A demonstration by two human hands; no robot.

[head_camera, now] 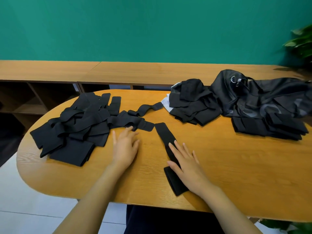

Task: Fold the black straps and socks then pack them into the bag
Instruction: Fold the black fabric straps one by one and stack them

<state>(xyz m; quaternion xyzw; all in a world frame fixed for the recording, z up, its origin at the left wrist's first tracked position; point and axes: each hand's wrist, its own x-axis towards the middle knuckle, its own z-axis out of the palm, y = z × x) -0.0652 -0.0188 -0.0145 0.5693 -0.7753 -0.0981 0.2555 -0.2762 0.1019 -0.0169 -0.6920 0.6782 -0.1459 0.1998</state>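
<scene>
Hands both flat, fingers straight and spread, nothing pinched. Right hand (187, 166) lies on one black strap (164, 132) stretched out on the counter (228, 162), running from the near edge toward the middle. The palm covers its mid part and both ends show. Left hand (125, 149) rests palm-down on bare wood near it, fingertips touching the trailing strap (145, 126) that comes off the loose pile of straps (72, 125) at left. One curled strap (145, 108) lies between that pile and the dark socks (190, 102) stacked right of centre. Black bag (253, 97) sits slumped at far right, touching the socks; cannot tell if it is unzipped. Folded stack (270, 127) of black pieces sits just in front of the bag. Green wall (152, 27) behind, wooden shelf (50, 71) below it.
</scene>
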